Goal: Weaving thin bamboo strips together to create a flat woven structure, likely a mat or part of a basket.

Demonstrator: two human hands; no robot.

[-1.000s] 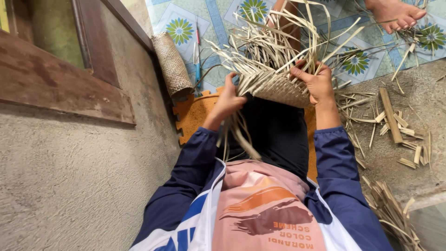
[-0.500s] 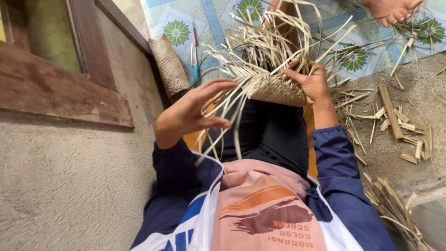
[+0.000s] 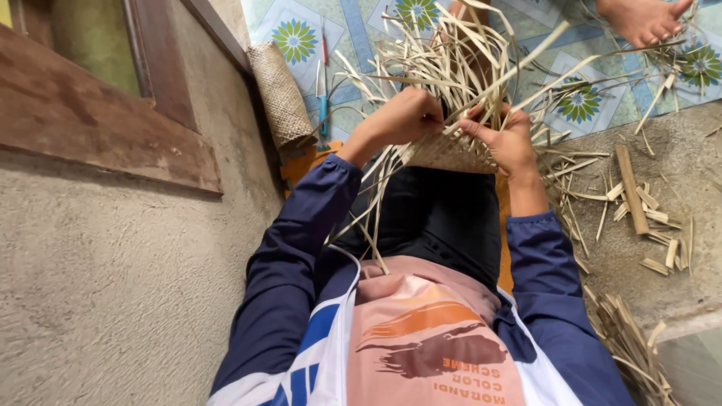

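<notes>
Head view, looking down over the lap. Partly woven mat of pale flat strips (image 3: pixel 451 154) resting on the dark-clothed knees, finished edge toward the body, loose strip ends (image 3: pixel 459 68) fanning up and away. Left hand (image 3: pixel 406 116) closed into a loose fist on a bunch of strips at the woven edge; fingers curled, thumb hidden. Right hand (image 3: pixel 508 139) at the opposite side of the edge, fingers bent and pinching one or two strips; exact grip partly hidden by the fan. Probable handling: very light, thin, springy along the length, easily creased or split if bent sharply, smooth enough to slide out of the weave. Best taken near the woven border, where strips cross and brace one another, rather than at the free tips. No container in view with contents visible. Rolled woven piece (image 3: pixel 282 94) leaning against the wall at upper left; hollow or solid, cannot tell. Thin tool with a blue and red handle (image 3: pixel 323 83) lying on the patterned floor mat (image 3: pixel 361 37) beside the roll. Offcuts and short slats (image 3: pixel 639 203) scattered on the concrete floor to the right. Another person's bare foot (image 3: pixel 643 19) at the top edge.
</notes>
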